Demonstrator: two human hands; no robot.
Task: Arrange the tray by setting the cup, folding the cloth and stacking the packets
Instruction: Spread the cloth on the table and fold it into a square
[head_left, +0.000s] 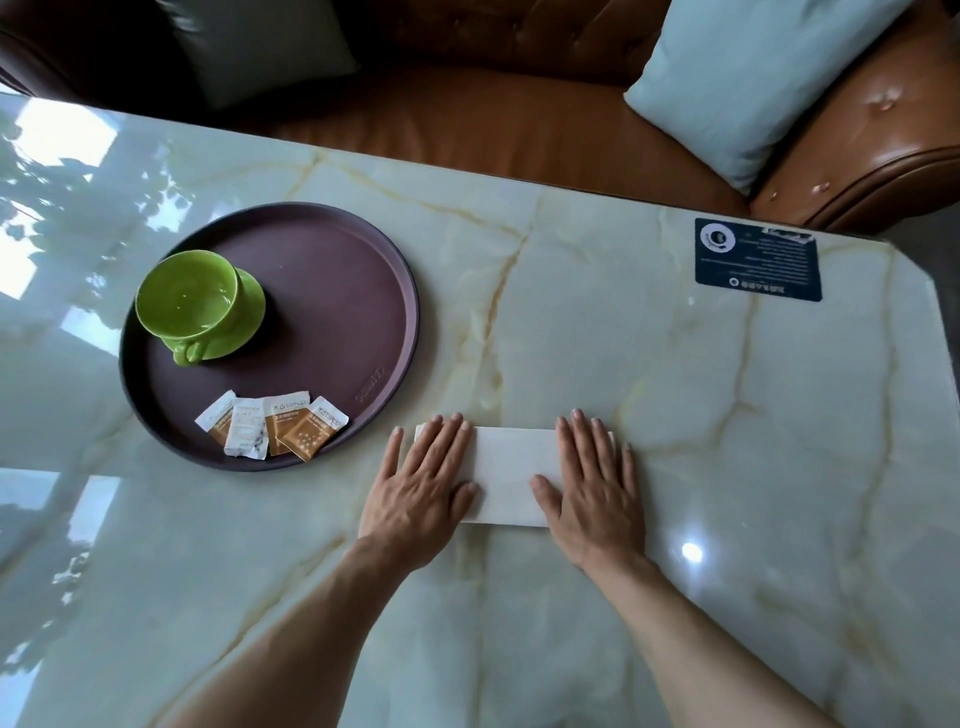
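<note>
The cloth (511, 475) lies on the marble table (675, 389) just to the right of the tray (400, 291), already folded into a pale rectangular strip. Both hands rest flat on it — the left hand (423, 488) over its left end, the right hand (595, 491) over its right end, fingers straight and slightly spread, palms down, pinching nothing. The step in hand looks to be the folding of the cloth, at the point of pressing a crease flat.

The next move probably calls for one more fold, end to end, or for lifting the strip by its edges and laying it on the bare right part of the tray without letting it spring open.

On the tray, the green cup (195, 296) sits on its saucer (244, 312) toward the far left, handle turned to the near side. Four packets (272, 432) lie at the tray's near edge, fanned and overlapping rather than stacked — that step seems still to do. They carry orange and white printing, too small to read; an embossed mark on the tray's rim is likewise illegible.

A dark blue card (757, 258) lies near the table's far right corner, with a round logo and lines of white text upside down to the viewer, not legible.
</note>
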